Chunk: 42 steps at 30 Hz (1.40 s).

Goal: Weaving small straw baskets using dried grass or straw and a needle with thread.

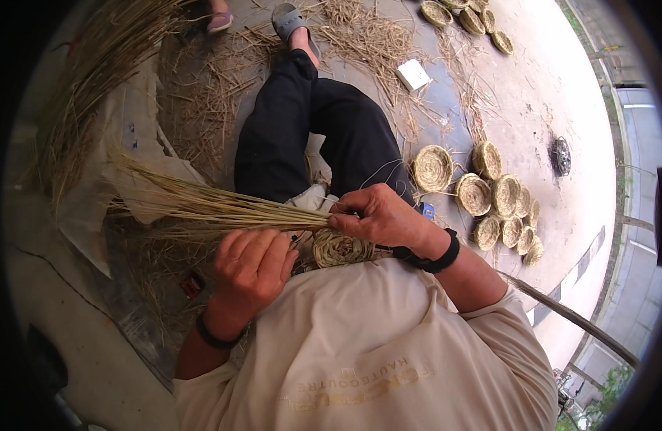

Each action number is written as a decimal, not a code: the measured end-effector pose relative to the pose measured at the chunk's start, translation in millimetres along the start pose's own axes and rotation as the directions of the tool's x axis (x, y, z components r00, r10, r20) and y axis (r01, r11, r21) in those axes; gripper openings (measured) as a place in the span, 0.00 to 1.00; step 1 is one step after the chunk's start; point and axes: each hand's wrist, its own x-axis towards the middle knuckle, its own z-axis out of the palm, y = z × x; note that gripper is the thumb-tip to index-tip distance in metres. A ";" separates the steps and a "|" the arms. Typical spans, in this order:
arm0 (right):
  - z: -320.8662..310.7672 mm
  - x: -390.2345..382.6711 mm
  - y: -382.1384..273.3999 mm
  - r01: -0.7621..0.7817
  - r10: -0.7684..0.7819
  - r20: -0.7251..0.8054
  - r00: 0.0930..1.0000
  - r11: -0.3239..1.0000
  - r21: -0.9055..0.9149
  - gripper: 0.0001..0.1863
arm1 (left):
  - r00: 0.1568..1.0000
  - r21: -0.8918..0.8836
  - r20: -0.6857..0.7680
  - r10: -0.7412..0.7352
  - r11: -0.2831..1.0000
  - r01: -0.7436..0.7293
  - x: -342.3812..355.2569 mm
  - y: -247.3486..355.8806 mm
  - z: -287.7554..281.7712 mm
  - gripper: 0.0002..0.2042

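A bundle of pale straw stalks (202, 205) fans out to the left across my lap. My right hand (378, 215) pinches the gathered end of the stalks just above a small coiled straw disc (338, 250) that rests against my shirt. My left hand (250, 269) is curled under the bundle, fingers closed around the stalks next to the coil. A thin thread runs from the coil up over my black trousers (309, 129).
Several finished coiled straw discs (489, 197) lie on the concrete to my right, more discs at the top (467, 14). Loose straw (367, 39) covers the ground ahead. A big straw sheaf (94, 79) lies on the left, a white box (413, 74) beyond my knee.
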 end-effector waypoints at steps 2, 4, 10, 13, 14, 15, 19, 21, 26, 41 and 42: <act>0.1 -1.5 -2.7 0.025 -0.026 -0.019 0.999 1.000 -0.011 0.10 | 0.999 -0.125 0.036 0.019 0.992 -0.015 1.2 0.8 -14.5 0.21; 4.5 0.2 0.2 0.068 -0.068 -0.030 0.997 0.998 -0.009 0.09 | 0.998 -0.150 0.039 0.050 0.988 -0.043 24.5 3.1 -20.1 0.23; 5.6 -7.5 -5.8 0.120 -0.123 -0.064 0.990 0.992 -0.049 0.10 | 0.950 -0.264 0.232 0.207 0.954 -0.143 64.8 -17.9 16.9 0.28; 5.9 -9.9 -6.2 0.109 -0.113 -0.061 0.992 0.992 -0.064 0.10 | 0.816 -0.408 0.540 0.206 0.912 0.039 74.7 -29.6 25.0 0.26; 6.1 -10.9 -5.3 0.110 -0.115 -0.071 0.991 0.991 -0.070 0.10 | 0.622 -0.418 0.760 0.187 0.874 0.247 77.3 -30.5 25.5 0.24; 5.2 -11.3 -5.7 0.113 -0.117 -0.072 0.990 0.991 -0.066 0.10 | 0.620 -0.415 0.762 0.187 0.876 0.247 76.1 -32.2 27.2 0.24; 1.3 -12.6 -1.9 0.193 -0.208 -0.068 0.976 0.965 -0.179 0.12 | 0.617 -0.495 0.758 0.212 0.804 0.331 60.3 -37.7 41.3 0.21; -0.7 -13.4 5.2 0.216 -0.233 -0.071 0.970 0.957 -0.195 0.14 | 0.643 -0.512 0.740 0.198 0.786 0.347 53.6 -33.1 42.8 0.20; -6.3 -18.3 18.0 0.278 -0.287 -0.053 0.956 0.951 -0.136 0.17 | 0.848 -0.536 0.528 0.050 0.793 0.288 40.9 -14.3 48.9 0.16; -43.5 -13.4 58.3 0.234 0.157 -0.259 0.953 0.160 0.959 0.10 | 0.918 -0.604 0.396 -0.038 0.742 0.291 48.1 18.8 53.1 0.10; -42.9 -1.8 48.5 0.221 0.136 -0.239 0.961 0.137 0.966 0.10 | 0.918 -0.606 0.396 -0.033 0.742 0.288 47.9 19.6 52.0 0.10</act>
